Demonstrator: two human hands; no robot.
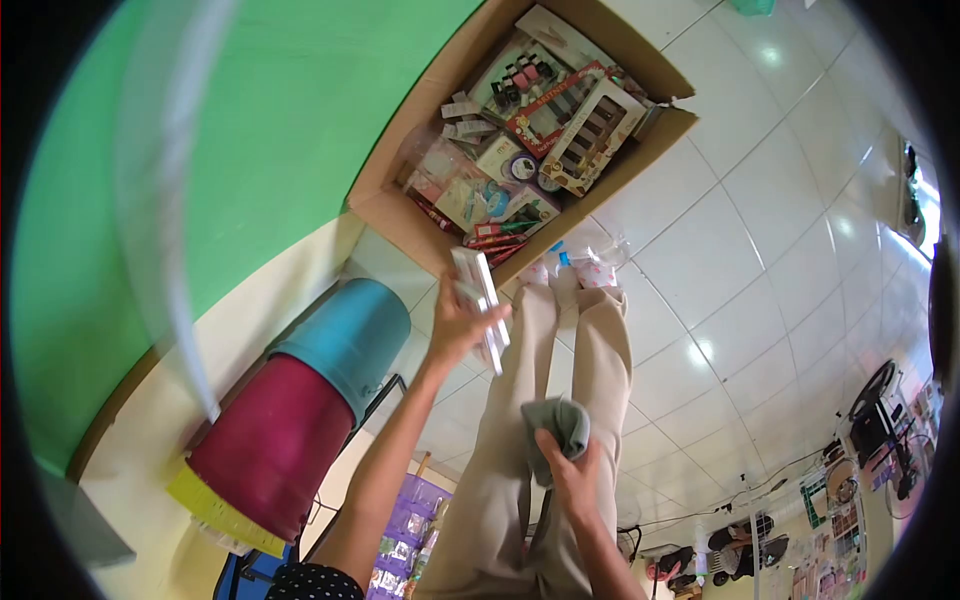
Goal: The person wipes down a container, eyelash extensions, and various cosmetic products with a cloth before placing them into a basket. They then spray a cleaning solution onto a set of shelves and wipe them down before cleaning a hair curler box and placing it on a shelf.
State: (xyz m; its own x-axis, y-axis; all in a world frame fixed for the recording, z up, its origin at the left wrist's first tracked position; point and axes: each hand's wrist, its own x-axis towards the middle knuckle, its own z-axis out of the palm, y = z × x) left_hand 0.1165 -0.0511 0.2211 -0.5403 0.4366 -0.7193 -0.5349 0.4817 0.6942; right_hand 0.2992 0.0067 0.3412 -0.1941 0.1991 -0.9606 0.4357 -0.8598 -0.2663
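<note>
My left hand (458,322) is wrapped round a small stack of white flat boxes (480,300), just below the near edge of an open cardboard box (400,215). Inside that box lie nail polish bottles (522,78), a red-framed palette box (560,108), a white palette box with a dark-striped window (595,137), round containers and red-green packets (497,235). My right hand (572,475) grips a folded grey-green cloth (556,428) over my legs.
At the left stand a teal bin (350,335) and a maroon bin (275,440) against the wall. A clear bottle (592,246) lies by my feet. Purple shelving (405,530) is at the bottom; a black fan-like object (875,400) stands right on the tiled floor (720,250).
</note>
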